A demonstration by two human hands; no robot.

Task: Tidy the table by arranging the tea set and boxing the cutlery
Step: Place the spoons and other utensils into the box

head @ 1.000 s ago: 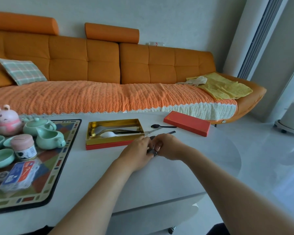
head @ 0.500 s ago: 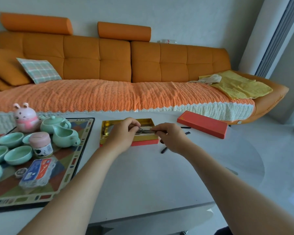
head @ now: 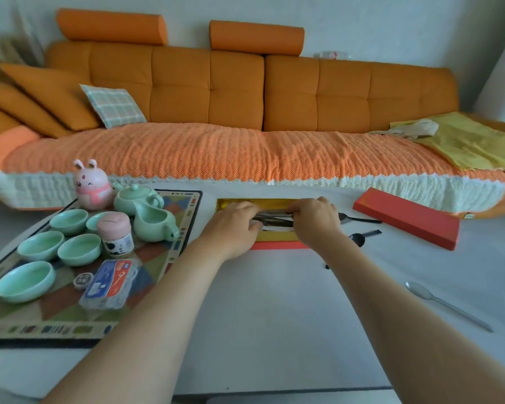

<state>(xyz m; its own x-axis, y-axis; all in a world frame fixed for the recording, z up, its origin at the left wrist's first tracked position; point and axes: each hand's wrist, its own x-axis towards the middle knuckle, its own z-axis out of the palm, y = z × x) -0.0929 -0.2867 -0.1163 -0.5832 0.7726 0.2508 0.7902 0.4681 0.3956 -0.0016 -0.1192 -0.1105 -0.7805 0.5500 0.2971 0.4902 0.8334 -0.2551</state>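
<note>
Both hands have moved over the gold cutlery box (head: 274,236) on the desk (head: 274,316); left hand (head: 236,225) and right hand (head: 315,221) now pinch cutlery (head: 274,220) lying inside it. Right of the box, a black spoon (head: 357,239) remains out.

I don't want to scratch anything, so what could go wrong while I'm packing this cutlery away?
Both hands, left and right, crowd the gold box, so pieces inside could get knocked crooked. The silver spoon lies near the table's right side, easy to overlook. The red lid may not shut if the cutlery sits high.
</note>
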